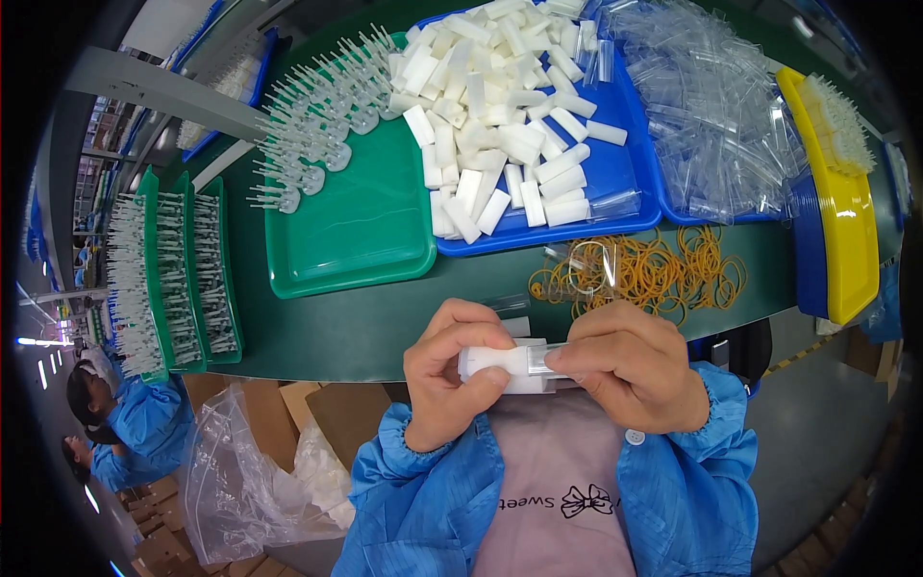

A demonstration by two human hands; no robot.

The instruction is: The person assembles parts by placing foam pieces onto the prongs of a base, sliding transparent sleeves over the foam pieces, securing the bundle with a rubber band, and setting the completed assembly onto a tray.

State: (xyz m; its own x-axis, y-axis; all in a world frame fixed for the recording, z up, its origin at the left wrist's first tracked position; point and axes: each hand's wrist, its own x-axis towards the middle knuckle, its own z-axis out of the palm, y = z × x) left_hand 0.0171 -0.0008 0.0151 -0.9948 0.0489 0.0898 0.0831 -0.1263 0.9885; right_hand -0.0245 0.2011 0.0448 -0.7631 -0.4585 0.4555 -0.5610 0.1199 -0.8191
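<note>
Close to my body, my left hand (444,370) is closed around a small bundle of white rectangular blocks (500,362), thumb and fingers pressed on its sides. The fingers of my right hand (635,370) pinch a clear plastic sleeve (538,359) at the right end of this bundle. Whether the sleeve goes around a block or only touches it, I cannot tell. Just beyond my hands, another white piece (516,327) shows at the table's near edge, partly hidden. Loose tan rubber bands (663,274) lie in a heap past my right hand.
A blue tray (615,168) holds piled white blocks; clear sleeves fill another blue tray (663,207) at right. Left of them is a green tray (351,240) with clear-based pin pieces (308,125). Stacked green trays (197,279) stand far left, yellow trays (846,250) far right.
</note>
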